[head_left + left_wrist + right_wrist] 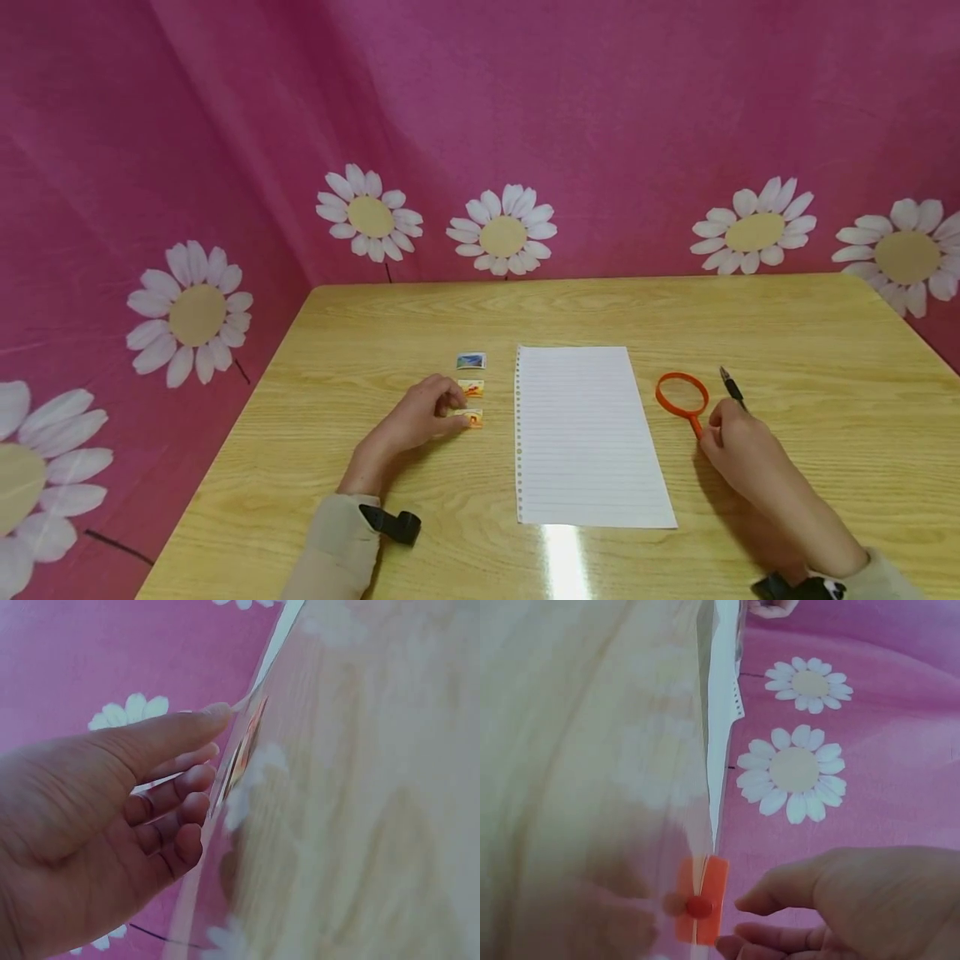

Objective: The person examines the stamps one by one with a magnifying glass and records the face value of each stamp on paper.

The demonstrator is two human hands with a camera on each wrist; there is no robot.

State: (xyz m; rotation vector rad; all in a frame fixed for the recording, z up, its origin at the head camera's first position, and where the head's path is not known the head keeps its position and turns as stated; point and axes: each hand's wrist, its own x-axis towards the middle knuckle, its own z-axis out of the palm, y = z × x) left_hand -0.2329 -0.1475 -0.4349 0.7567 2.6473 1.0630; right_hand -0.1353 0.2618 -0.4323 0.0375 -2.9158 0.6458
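Observation:
Three small stamp-like picture pieces lie in a column on the table: a blue one (472, 361) at the top, a yellow-orange one (473, 388) in the middle and another yellow-orange one (475, 418) at the bottom. My left hand (416, 419) is beside the lower two, thumb by the bottom piece, fingers loosely bent; contact is unclear. On the right, an orange magnifying glass (682, 393) lies flat. My right hand (750, 450) is by its handle (718, 900), with thumb and fingers apart from it in the right wrist view. A black pen (732, 385) lies partly hidden behind that hand.
Between the hands lies a lined, hole-punched sheet of paper (585, 433). The wooden table (420, 325) ends at a pink flowered curtain (600, 125) behind and to the left. Light glares off the table below the sheet.

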